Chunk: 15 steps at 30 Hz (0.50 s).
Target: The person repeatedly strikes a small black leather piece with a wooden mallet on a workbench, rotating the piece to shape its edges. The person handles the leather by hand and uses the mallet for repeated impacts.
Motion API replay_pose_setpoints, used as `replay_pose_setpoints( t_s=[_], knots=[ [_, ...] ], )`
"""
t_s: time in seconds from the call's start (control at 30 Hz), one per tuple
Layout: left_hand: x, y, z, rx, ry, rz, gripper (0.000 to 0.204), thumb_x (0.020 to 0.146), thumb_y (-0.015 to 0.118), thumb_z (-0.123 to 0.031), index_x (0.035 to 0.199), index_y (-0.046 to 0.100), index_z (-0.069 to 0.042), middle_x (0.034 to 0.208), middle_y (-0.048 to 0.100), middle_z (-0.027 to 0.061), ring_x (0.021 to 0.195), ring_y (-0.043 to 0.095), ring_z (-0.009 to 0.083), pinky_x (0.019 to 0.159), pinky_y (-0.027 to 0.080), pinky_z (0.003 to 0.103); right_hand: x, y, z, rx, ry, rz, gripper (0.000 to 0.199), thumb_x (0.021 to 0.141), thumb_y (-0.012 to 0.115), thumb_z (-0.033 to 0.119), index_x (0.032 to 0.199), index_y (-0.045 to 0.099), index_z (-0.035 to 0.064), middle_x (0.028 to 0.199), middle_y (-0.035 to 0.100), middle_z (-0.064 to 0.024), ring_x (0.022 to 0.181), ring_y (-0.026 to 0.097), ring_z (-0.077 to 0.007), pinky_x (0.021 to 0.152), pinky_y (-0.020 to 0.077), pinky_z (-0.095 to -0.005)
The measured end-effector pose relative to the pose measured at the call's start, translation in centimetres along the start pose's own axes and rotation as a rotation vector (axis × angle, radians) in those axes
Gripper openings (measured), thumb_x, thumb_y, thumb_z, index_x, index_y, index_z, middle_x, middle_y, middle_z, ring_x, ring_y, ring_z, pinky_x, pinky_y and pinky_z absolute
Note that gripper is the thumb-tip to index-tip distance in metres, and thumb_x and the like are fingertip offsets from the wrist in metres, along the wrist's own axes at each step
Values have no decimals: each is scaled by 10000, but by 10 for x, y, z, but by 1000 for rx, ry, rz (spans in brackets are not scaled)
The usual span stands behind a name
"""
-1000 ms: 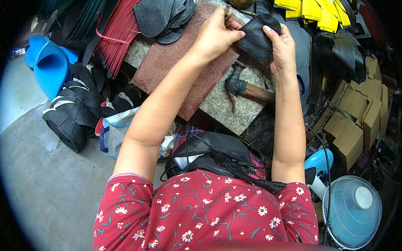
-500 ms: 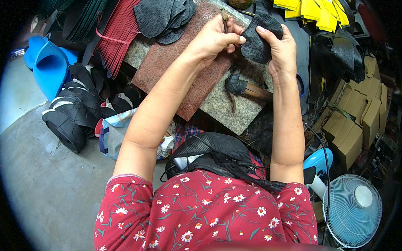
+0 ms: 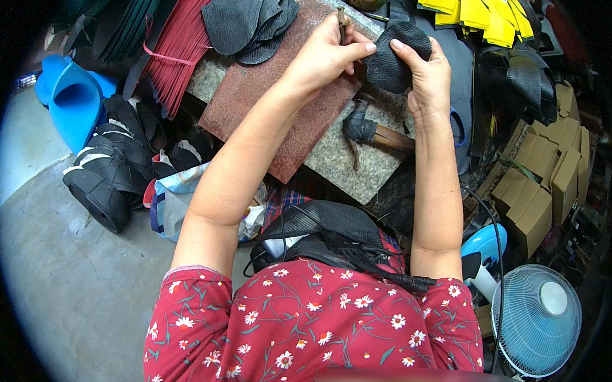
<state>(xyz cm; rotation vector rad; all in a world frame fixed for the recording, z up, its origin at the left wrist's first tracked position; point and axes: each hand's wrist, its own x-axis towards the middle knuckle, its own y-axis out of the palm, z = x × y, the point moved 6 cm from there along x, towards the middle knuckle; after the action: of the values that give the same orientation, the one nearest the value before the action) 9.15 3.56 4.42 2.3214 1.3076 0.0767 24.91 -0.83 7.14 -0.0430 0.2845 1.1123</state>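
While the stone slab point(image 3: 361, 162) with its reddish-brown mat point(image 3: 268, 105) fills the middle of the bench, both hands work above its far edge. On the slab's near part a hammer point(image 3: 375, 134) lies with its handle pointing right, well below the hands and nearer the right one. A pile of black leather pieces point(image 3: 248, 20) sits at the mat's far left corner, apart from the left hand. Held up between the two hands is one black leather piece point(image 3: 391, 56), just right of the left hand and directly under the right thumb. The right hand point(image 3: 425, 74) is curled around that piece from the right side, gripping it. The left hand point(image 3: 324, 53) is closed in a pinch on a slim tool point(image 3: 341, 20) that stands nearly upright, its long axis running away from the person, its lower end hidden in the fist beside the leather's left edge.
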Motion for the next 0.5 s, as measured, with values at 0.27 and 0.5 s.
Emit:
replay_pose_setpoints(
  t_s=[0.27, 0.5],
  knots=[
    [6, 2, 6, -103, 2, 39, 241, 836, 672, -26, 928, 457, -81, 865, 641, 52, 623, 517, 69, 560, 430, 202, 1, -1, 0, 34, 5, -11, 285, 753, 740, -31, 1004, 609, 2, 925, 688, -85, 776, 670, -155, 706, 565, -285],
    [6, -3, 8, 105, 85, -14, 218, 831, 684, -53, 940, 495, -62, 840, 635, 33, 681, 541, 91, 606, 458, 254, 3, -3, -2, -18, -18, -5, 237, 765, 732, -26, 965, 610, 5, 901, 686, -75, 758, 663, -141, 688, 561, -272]
  ],
)
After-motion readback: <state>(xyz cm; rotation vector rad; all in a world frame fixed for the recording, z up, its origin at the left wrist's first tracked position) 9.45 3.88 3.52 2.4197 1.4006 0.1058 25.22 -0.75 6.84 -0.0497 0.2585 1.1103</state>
